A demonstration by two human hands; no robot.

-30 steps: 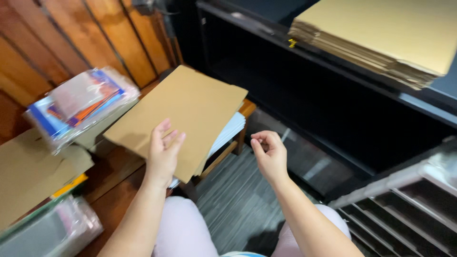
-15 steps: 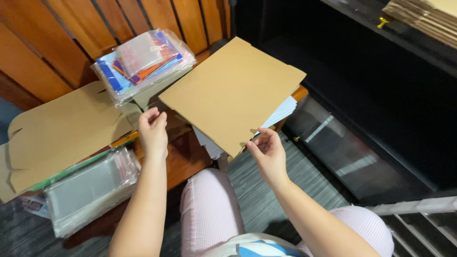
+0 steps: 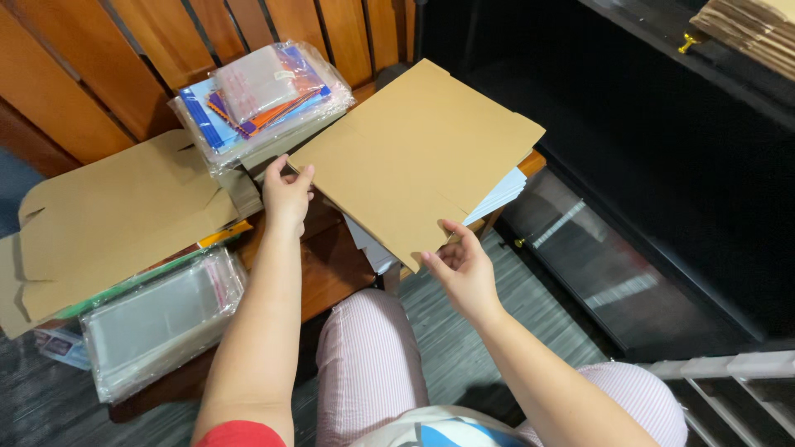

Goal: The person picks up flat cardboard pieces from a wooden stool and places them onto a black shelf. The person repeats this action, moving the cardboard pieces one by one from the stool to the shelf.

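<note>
A flat brown cardboard sheet [image 3: 418, 157] with fold lines lies tilted over a small stack of white sheets [image 3: 497, 194] on a low wooden table [image 3: 335, 265]. My left hand [image 3: 286, 199] grips the sheet's left edge, thumb and fingers pinched on it. My right hand [image 3: 460, 265] holds the sheet's near corner from below, fingers curled around the edge. My knees in pink striped trousers sit just under the table's edge.
A plastic-wrapped bundle of colourful packets [image 3: 257, 95] lies behind the left hand. Another flat cardboard blank [image 3: 116, 219] and a pack of clear bags [image 3: 157, 319] lie at left. Black shelving [image 3: 662, 165] stands at right, with stacked cardboard [image 3: 749, 33] on top.
The view swung left and down. My left hand moved off the sheet's top to its left edge. My right hand rose and took the near corner.
</note>
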